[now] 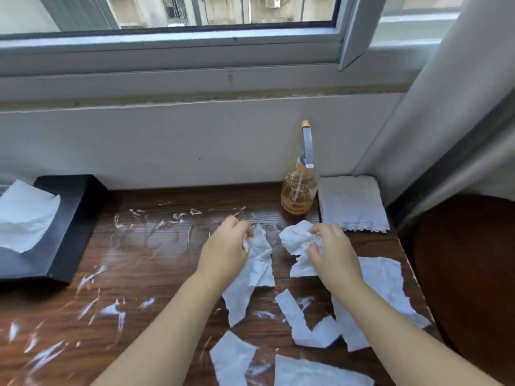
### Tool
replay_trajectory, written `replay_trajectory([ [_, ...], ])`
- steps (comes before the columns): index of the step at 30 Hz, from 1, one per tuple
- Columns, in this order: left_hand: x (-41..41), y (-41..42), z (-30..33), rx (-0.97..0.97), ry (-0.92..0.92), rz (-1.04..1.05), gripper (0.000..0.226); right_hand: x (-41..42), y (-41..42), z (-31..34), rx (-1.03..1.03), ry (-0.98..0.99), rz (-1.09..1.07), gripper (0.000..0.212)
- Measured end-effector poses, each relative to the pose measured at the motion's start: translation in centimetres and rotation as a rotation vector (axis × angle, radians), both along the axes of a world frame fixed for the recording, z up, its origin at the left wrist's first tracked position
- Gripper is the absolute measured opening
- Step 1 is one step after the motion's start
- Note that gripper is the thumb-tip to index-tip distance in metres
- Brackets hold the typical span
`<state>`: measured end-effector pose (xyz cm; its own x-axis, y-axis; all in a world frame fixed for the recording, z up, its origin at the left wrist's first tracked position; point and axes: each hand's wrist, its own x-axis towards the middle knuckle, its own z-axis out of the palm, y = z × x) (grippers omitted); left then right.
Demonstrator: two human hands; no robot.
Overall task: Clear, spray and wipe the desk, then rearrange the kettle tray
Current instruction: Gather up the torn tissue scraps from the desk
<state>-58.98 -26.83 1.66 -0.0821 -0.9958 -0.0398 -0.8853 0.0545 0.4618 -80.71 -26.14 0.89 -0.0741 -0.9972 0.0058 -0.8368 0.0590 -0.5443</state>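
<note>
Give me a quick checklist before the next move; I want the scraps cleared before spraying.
1. Left hand grips a tissue piece: ok.
2. Right hand grips a crumpled tissue: ok.
3. Loose scraps off the desk: not ok, several remain.
4. Spray bottle upright, within reach: ok.
5. Folded cloth ready beside bottle: ok.
6. Kettle tray located: cannot tell, not in view.

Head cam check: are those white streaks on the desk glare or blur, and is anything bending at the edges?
Head view: daylight from the window glints on the wooden desk, so the streaks look like glare on wet smears; lower-left ones are blurred. Wide-angle distortion bows the sill. Both hands, left and right, and the torn tissue stay fairly sharp.
</note>
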Motion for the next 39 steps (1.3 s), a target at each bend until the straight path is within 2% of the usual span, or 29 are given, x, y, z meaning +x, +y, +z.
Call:
replay_trajectory([
  [3, -1.9, 3.9, -1.2, 0.033, -0.194, -0.029, 0.03, 0.0, 3.0, 0.1, -0.047, 0.046, 0.086, 0.023],
  [5, -2.7, 6.0, -2.4, 0.094, -0.342, -0.021, 0.051, 0.4, 5.5, -0.8, -0.033, 0.11, 0.202, 0.028],
  [7, -2.8, 7.4, -3.5, 0.12, -0.428, -0.004, 0.062, 0.8, 7.8, -1.9, 0.0, 0.147, 0.34, 0.034],
  [9, -2.5, 8.1, -4.0, 0.077, -0.413, -0.032, 0.061, 0.8, 9.6, -2.8, -0.008, 0.214, 0.446, 0.036],
  [12, -2.1, 8.3, -4.6, 0.016, -0.403, -0.034, 0.068, 0.5, 11.0, -3.7, -0.02, 0.34, 0.554, 0.058],
  [14, -1.8, 8.1, -4.4, -0.024, -0.355, -0.041, 0.064, 0.5, 11.3, -4.1, -0.045, 0.351, 0.585, 0.057],
  [19, -1.4, 8.1, -3.7, 0.003, -0.201, 0.06, 0.051, 0.8, 10.1, -5.4, -0.135, 0.23, 0.524, 0.066],
  [23, -0.7, 9.6, -1.8, -0.036, -0.177, 0.186, 0.048, 0.5, 9.1, -4.0, -0.136, 0.088, 0.418, 0.049],
  [26, -0.3, 12.2, -1.1, -0.042, -0.128, 0.192, 0.048, -0.5, 8.5, -2.3, -0.133, 0.05, 0.334, 0.039],
  [30, -1.0, 16.6, -1.6, -0.019, -0.22, 0.215, 0.055, -2.8, 8.6, -1.4, -0.16, 0.081, 0.254, 0.037],
  [33, -2.9, 20.0, -2.5, 0.072, -0.267, 0.273, 0.055, -5.0, 9.3, -1.3, -0.152, 0.137, 0.175, 0.037],
  [36, -4.6, 22.0, -3.6, 0.186, -0.365, 0.3, 0.057, -7.3, 10.1, -2.0, -0.059, 0.202, 0.067, 0.041],
  [38, -5.3, 22.5, -3.9, 0.211, -0.355, 0.337, 0.05, -8.6, 10.7, -2.7, 0.063, 0.263, 0.047, 0.046],
  [39, -5.8, 22.6, -3.6, 0.213, -0.312, 0.38, 0.059, -9.1, 10.9, -3.0, 0.125, 0.284, 0.061, 0.05],
])
